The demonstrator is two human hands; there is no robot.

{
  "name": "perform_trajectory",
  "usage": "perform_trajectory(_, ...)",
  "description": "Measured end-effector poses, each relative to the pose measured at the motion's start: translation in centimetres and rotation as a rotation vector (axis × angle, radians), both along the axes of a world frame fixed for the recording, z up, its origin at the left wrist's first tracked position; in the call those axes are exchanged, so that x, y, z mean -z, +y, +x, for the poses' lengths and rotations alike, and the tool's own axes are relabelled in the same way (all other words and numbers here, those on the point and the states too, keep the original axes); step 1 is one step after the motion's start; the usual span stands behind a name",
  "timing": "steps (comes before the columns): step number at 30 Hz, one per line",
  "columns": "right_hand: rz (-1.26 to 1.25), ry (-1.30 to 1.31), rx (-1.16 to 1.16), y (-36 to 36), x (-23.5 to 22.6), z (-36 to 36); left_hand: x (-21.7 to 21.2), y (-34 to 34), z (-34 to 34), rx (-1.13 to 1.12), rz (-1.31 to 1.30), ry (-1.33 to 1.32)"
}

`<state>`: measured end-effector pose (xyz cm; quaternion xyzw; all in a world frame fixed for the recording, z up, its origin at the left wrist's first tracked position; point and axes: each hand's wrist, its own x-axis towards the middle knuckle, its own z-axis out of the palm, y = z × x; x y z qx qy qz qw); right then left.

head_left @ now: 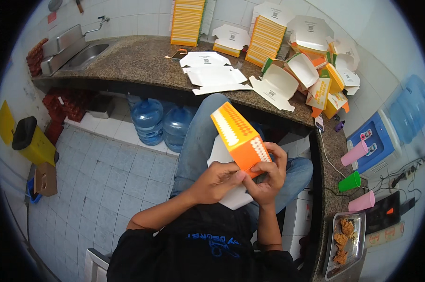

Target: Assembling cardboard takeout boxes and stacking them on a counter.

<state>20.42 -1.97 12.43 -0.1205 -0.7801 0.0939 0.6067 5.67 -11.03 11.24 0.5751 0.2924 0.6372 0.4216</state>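
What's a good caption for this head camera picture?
Both hands fold an orange carton beside a counter of flat boxes.

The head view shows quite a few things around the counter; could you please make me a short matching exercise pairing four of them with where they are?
Things:
1. Orange carton
2. Water bottles
3. Metal tray of fried food
4. Flat white cartons

Places:
A. On the floor under the counter
B. Spread on the counter top
C. Held between the left hand and right hand
D. At the near right end of the counter

Pairs: 1-C, 2-A, 3-D, 4-B
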Motion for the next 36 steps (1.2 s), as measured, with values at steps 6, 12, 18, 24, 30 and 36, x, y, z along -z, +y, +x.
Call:
perform_trajectory(6,-0.477,0.065,-0.536,3.0,-1.3,4.5,-3.0,-3.1,-8.5,0.035,0.055,0.022)
perform_trajectory(12,-0.526,-0.018,-0.816,4.4,-2.9,3.2,-1.2,3.3,-7.6,0.507,-0.009,0.339)
perform_trajectory(18,-1.067,0.162,-0.747,5.7,2.1,3.0,2.7,2.0,-5.1,0.438,-0.265,0.249)
perform_trajectory(24,-0.943,0.084,-0.388,3.4,7.0,4.4,8.0,2.6,-10.3,0.330,-0.073,-0.009)
perform_trajectory(30,-0.838,-0.405,-0.499,9.6,1.1,6.7,9.0,4.2,-11.5,0.038,0.324,0.346)
perform_trajectory(36,-0.533,0.492,-0.346,21.1,-12.1,8.3,2.6,7.1,-9.2,-0.121,-0.263,0.183)
